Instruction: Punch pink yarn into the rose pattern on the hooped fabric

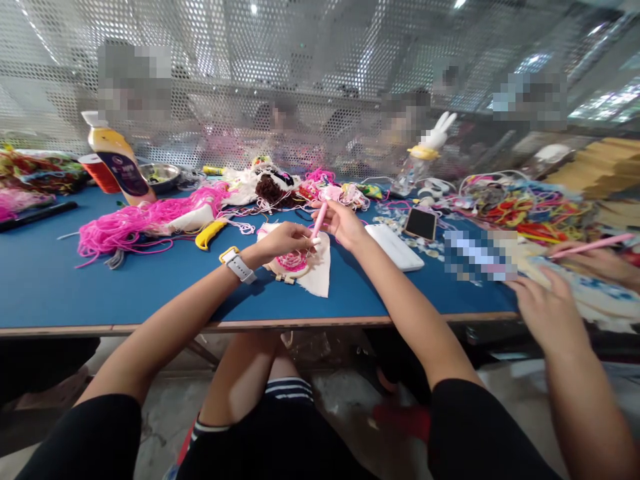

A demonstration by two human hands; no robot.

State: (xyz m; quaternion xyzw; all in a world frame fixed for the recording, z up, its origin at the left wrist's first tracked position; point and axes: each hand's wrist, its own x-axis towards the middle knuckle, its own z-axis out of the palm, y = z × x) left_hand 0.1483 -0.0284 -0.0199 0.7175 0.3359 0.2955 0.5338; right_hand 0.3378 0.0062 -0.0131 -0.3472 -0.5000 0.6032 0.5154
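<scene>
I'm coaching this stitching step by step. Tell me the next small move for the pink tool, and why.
Probably press the pink tool down into the cloth inside the hoop. The right hand holds it upright with its tip just above the pink patch, and the left hand rests on the hoop, steadying it on the blue table.

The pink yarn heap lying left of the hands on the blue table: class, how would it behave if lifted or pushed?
The pink yarn heap is probably floppy: its loose strands sprawl flat on the blue table. It looks light for its bulk, being mostly airy loops. Pushed, it would likely bunch and drag, not roll; stray strands may snag the yellow handle beside it.
</scene>
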